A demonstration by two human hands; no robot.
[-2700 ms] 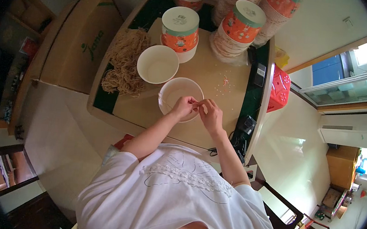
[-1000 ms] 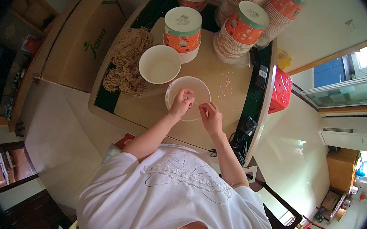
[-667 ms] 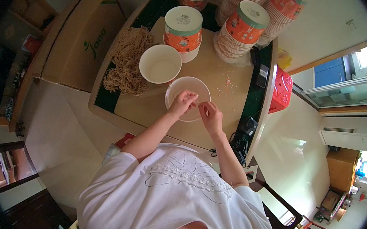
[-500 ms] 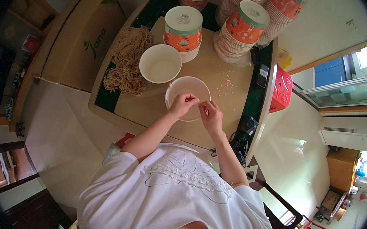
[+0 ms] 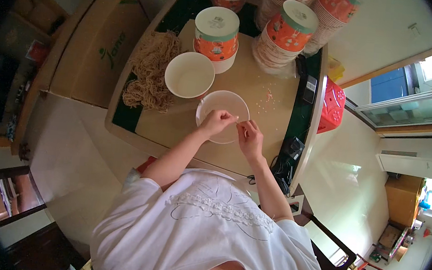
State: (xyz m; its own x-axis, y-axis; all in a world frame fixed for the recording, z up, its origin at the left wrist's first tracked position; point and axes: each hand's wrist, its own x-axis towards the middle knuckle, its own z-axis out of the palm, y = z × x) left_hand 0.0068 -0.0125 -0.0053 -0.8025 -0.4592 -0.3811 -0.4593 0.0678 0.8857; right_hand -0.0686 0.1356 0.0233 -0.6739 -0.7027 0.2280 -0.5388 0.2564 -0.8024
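Note:
My left hand (image 5: 216, 123) and my right hand (image 5: 250, 138) meet over a white paper tub (image 5: 224, 100) near the table's front. Both have thumb and forefinger pinched together, the fingertips almost touching. What they pinch is too small to make out. The tub stands mouth up, its near part hidden by my hands. Behind it to the left is a second white tub (image 5: 189, 76), mouth up and seemingly empty. Left of that lies a tangled heap of tan string (image 5: 152, 71). Tiny pink and white beads (image 5: 268, 96) are scattered to the right.
Upside-down orange and green paper tubs (image 5: 216, 38) and a plastic-wrapped stack (image 5: 291, 33) stand at the back. Along the right edge lie a black device (image 5: 309, 89) and a black adapter with cables (image 5: 292, 148). A cardboard box (image 5: 96, 50) sits left, a red stool (image 5: 332, 107) right.
My two hands have shifted very slightly, the fingertips drawing a little to the right. Both remain pinched, and the tubs, string and beads stay where they were.

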